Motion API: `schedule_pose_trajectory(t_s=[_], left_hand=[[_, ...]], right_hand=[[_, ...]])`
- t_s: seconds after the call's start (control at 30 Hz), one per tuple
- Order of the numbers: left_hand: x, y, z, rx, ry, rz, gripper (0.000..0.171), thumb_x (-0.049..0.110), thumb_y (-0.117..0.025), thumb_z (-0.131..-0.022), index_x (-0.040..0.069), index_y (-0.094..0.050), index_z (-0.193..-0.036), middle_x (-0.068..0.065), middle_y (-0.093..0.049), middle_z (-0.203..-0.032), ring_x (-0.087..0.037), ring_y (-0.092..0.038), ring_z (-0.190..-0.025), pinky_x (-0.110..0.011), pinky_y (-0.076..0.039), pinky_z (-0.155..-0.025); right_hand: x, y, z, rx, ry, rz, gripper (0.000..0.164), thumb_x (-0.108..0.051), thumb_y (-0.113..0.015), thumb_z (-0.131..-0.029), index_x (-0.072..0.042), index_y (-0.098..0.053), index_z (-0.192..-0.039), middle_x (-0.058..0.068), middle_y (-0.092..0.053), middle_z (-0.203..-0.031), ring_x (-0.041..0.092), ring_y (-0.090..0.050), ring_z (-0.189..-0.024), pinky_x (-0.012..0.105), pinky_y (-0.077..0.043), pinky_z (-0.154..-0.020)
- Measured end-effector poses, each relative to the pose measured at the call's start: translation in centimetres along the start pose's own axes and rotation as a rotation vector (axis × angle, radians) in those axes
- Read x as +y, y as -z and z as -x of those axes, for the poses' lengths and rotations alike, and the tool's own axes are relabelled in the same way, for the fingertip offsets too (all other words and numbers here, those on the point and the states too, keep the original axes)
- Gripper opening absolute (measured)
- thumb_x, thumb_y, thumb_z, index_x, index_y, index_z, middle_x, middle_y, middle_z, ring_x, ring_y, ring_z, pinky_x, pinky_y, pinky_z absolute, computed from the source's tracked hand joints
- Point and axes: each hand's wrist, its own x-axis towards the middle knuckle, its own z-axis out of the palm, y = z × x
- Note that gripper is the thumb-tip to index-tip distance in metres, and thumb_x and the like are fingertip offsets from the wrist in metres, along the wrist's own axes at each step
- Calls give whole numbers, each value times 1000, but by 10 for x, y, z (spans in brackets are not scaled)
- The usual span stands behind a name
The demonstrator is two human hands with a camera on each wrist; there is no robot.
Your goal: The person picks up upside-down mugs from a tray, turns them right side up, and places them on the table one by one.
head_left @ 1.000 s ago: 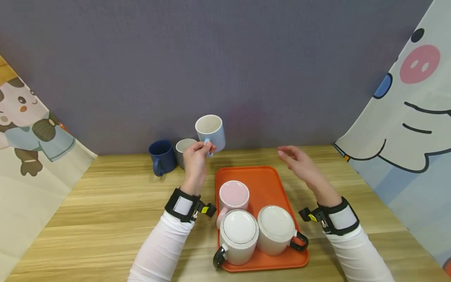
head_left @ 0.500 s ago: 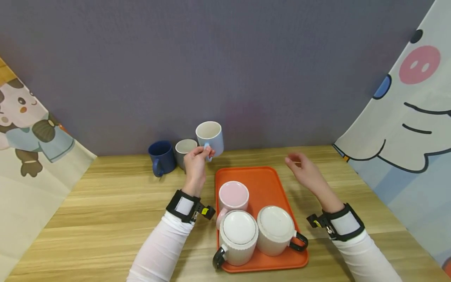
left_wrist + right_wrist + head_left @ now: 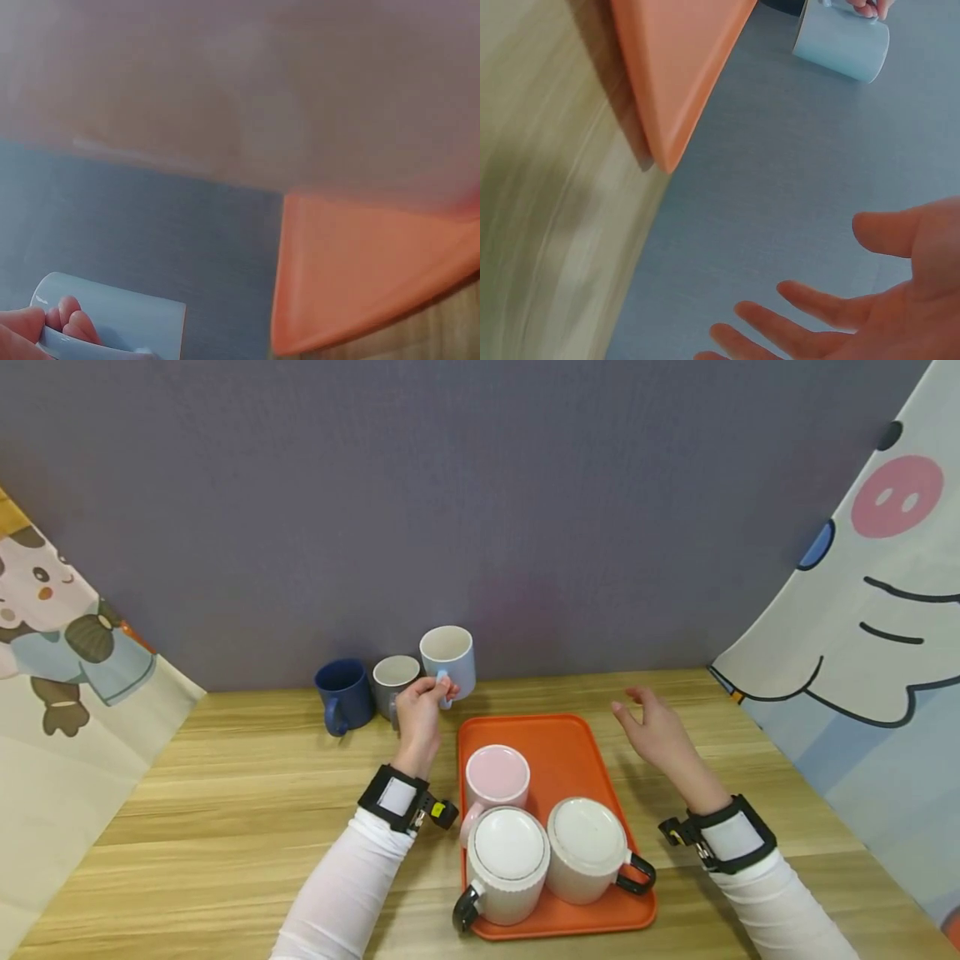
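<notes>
My left hand [image 3: 420,714] grips the handle of a light blue mug [image 3: 454,670], which is held mouth up behind the tray's far left corner. In the left wrist view, fingers curl round the handle of this light blue mug [image 3: 135,315]. To the right of the orange tray [image 3: 555,743], my right hand [image 3: 660,731] hovers with nothing in it. Its fingers spread loosely in the right wrist view, where the hand [image 3: 900,307] is apart from the tray's corner. A grey mug [image 3: 393,675] stands just left of the held one, partly hidden by my left hand.
A dark blue mug [image 3: 347,695] stands upright beside the grey one, near the grey back wall [image 3: 480,510]. On the tray, a pink mug [image 3: 498,774] and two white mugs with black handles, one left [image 3: 512,860] and one right [image 3: 588,847], sit upside down.
My left hand has lowered the light blue mug toward the table. The right hand has drawn back, down and to the right. The mugs on the tray have stayed put.
</notes>
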Motion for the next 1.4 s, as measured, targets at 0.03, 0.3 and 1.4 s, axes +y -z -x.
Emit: schedule_pose_trajectory(t_s=[0.03,0.3,1.4], left_hand=[[-1,0,0,2,2,3,11,-9,-59,-85,-8,-63,-75,0,-63,-59,-11,-62,-57,-23,-50,-64],[-9,2,-4,22,27,10,13,-9,-60,-85,-6,-64,-74,0,-63,-58,-12,-62,-57,-23,-50,-63],[-31,13,-13,56,141,-27,8,-9,-59,-85,-8,-63,-79,1,-63,-58,-10,-62,-57,-23,-50,-65]], right_hand=[[1,0,0,-4,1,10,58,-34,-43,-101,13,-37,-135,37,-41,-134,52,-41,-122,60,-36,-99],[10,-2,4,-32,-2,62,60,-32,-44,-101,16,-34,-135,40,-39,-134,55,-38,-122,62,-34,-99],[46,0,22,-71,-47,129,58,-35,-40,-101,12,-36,-137,43,-38,-132,58,-38,-119,65,-34,-96]])
